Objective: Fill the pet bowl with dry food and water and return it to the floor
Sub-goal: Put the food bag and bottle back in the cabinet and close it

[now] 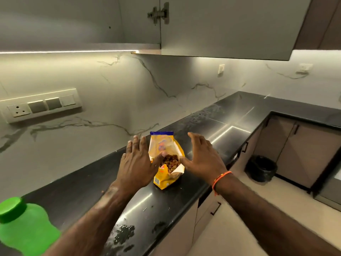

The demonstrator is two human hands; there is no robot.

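A yellow bag of dry pet food (167, 174) stands upright on the black countertop (92, 182), its top open with brown kibble showing inside. My left hand (137, 159) is at the bag's left side, fingers straight, the thumb touching the open rim. My right hand (200, 156) is at the bag's right side with fingers spread, its thumb at the rim. Neither hand grips the bag. A green water bottle (24, 228) with a green cap stands at the lower left. No pet bowl is in view.
A marble backsplash with a switch panel (40, 106) runs behind the counter. Water drops lie on the counter near its front edge (123, 235). An overhead cabinet (221, 26) hangs above. A black bin (262, 170) sits on the floor by the lower cabinets at the right.
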